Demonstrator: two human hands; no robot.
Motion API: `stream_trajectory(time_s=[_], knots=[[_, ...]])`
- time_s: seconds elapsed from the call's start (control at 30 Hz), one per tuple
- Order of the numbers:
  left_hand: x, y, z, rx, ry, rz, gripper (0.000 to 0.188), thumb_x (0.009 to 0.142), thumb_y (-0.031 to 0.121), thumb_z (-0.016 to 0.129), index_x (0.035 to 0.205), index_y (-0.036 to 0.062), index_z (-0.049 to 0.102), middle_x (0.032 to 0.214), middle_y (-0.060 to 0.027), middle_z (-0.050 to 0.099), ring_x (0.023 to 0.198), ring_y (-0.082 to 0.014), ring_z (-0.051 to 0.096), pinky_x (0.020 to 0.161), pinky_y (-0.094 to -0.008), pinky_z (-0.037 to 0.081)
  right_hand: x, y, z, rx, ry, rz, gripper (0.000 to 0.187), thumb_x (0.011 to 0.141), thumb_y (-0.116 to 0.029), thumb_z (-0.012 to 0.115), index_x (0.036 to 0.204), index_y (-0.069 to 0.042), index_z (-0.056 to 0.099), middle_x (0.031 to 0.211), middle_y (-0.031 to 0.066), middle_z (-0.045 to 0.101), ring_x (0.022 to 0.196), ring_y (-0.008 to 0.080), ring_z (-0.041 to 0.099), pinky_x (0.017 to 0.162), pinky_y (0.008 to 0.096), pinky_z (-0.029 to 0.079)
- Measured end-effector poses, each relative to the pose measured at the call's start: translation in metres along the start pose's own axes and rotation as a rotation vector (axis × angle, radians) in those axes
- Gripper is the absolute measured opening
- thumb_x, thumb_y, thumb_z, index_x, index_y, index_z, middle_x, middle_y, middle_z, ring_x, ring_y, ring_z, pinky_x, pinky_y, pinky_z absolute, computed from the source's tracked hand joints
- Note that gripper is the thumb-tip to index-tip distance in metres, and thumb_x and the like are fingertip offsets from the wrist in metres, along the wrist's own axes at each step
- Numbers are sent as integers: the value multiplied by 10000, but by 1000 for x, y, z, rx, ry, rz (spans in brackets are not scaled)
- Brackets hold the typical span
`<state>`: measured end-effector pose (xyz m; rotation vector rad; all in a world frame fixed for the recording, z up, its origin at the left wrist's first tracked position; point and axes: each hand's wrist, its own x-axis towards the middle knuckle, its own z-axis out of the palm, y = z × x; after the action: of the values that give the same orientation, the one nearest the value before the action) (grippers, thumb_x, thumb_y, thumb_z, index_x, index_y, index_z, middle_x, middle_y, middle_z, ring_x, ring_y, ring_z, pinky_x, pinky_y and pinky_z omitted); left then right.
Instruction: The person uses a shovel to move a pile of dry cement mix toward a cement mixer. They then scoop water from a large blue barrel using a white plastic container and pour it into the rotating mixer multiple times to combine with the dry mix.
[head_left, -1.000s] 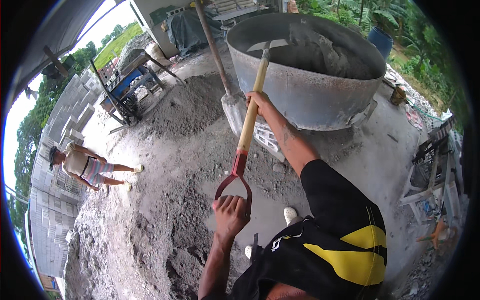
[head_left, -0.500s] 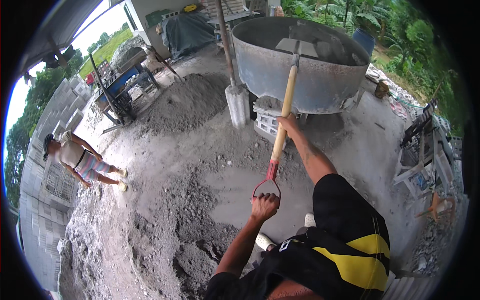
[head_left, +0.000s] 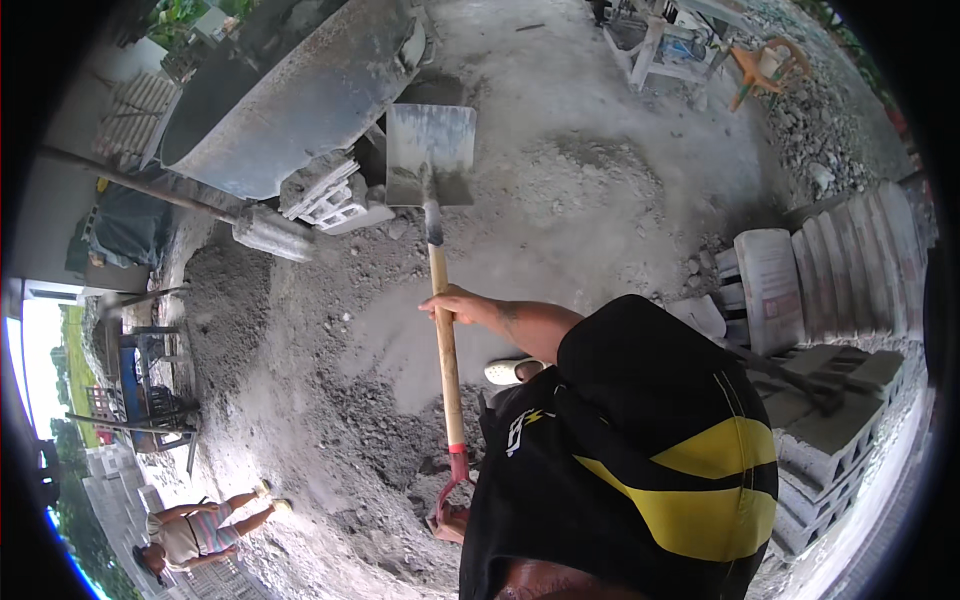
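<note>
Bkgd tub (head_left: pixel 300 110) cut off; hands (head_left: pixel 455 303) on shovel (head_left: pixel 449 370), L hand (head_left: pixel 452 525) part-hid.

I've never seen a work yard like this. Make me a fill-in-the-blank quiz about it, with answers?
1. The right hand holds the shovel by a shaft made of ____.
2. The left hand is at the shovel's end grip, coloured ____.
3. The black shirt bears bold patches coloured ____.
4. Another person appears near the picture's lower ____ corner.

Missing words: wood; red; yellow; left.
</note>
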<state>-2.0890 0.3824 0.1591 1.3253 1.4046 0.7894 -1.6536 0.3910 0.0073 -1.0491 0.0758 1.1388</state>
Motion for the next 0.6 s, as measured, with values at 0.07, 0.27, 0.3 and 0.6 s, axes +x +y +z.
stream_trajectory(time_s=[0.07,0.27,0.3,0.6], knots=[[-24,32,3,69,-56,105,194,771,90,662,937,23,587,755,-63,550,639,-174,541,576,-318,438,-24,11,-33,-25,126,153,527,715,-288,812,1071,-43,509,899,75,573,849,209,603,772,397,522],[-90,115,175,655,-674,1195,218,738,38,651,941,106,607,646,-78,593,520,-322,598,470,-428,469,-139,38,-116,-249,-224,253,821,783,-566,671,1381,-74,399,1270,173,545,1231,346,490,1046,546,331],[-96,101,212,842,-771,1162,89,793,113,659,834,121,580,690,-111,637,586,-349,607,486,-432,454,-167,33,-127,-307,-234,312,790,810,-550,648,1381,-64,400,1284,174,538,1237,349,483,1041,538,340],[-154,161,382,921,-1036,1082,186,762,139,657,940,85,645,797,-149,684,771,-351,659,672,-424,517,-375,24,-379,-534,447,108,595,801,-473,665,1256,-112,537,1059,61,661,912,196,627,732,379,471]])
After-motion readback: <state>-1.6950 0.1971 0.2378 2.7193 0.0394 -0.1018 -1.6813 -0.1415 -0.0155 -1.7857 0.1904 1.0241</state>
